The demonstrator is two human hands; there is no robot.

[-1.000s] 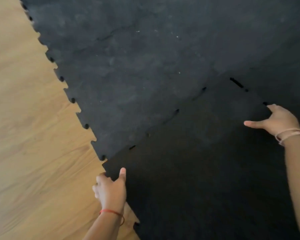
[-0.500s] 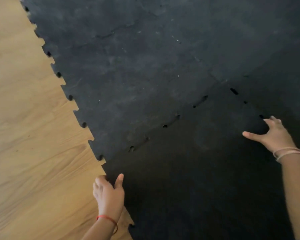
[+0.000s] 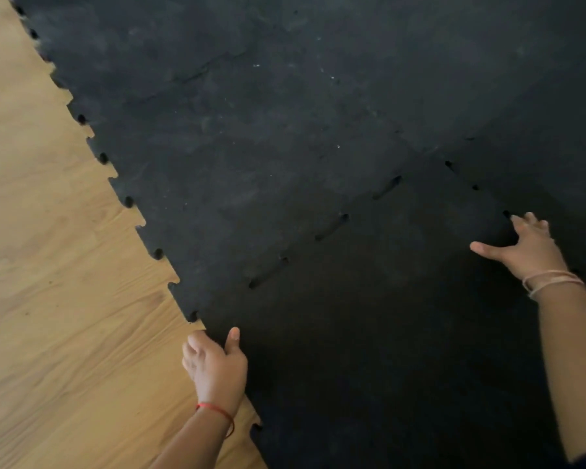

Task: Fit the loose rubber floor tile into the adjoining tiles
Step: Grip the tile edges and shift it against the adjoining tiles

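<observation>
The loose black rubber tile lies in the lower right. Its puzzle-toothed upper edges meet the laid tiles along two seams, where several dark gaps still show. My left hand grips the tile's left corner, thumb on top and fingers curled under the edge. My right hand holds the tile's right-hand corner, thumb spread across the top and fingers over the edge at the seam.
Bare wooden floor runs down the left side, bordered by the toothed outer edge of the laid tiles. More black tiles lie beyond the right seam. Each of my wrists wears a thin band.
The loose tile has slid up toward the laid tiles, and the gaps along the right seam look smaller. Both hands kept hold of their corners and moved with it.
</observation>
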